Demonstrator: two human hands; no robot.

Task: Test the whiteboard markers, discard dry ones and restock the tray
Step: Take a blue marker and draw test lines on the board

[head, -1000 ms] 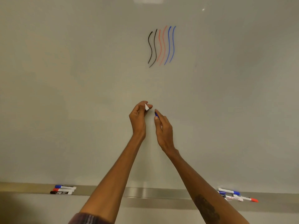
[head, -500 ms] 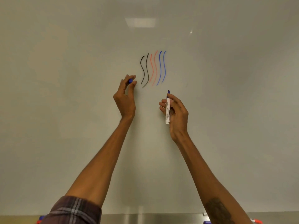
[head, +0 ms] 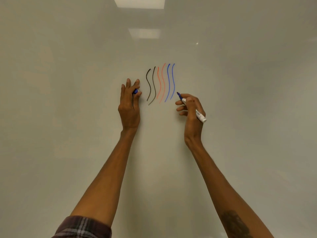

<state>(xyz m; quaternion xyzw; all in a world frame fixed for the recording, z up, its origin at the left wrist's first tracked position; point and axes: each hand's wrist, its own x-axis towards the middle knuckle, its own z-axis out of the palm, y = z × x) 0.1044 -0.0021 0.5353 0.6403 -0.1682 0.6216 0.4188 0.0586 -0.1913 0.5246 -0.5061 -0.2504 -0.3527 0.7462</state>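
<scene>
My right hand grips an uncapped white marker with a blue tip, which points up and left toward the whiteboard, just right of the lowest part of the blue lines. The marker's blue cap is pinched in my left hand, which rests against the board left of the black lines. Several wavy test lines run down the board between my hands: two black, two red, two blue.
The whiteboard fills the whole view, with ceiling lights reflected near the top. The marker tray is out of frame below. My left sleeve is plaid.
The view has tilted up, so the tray dropped out of frame. My hands pulled the cap off the marker and moved apart. My right hand turned the marker's tip toward the board beside the blue lines.
</scene>
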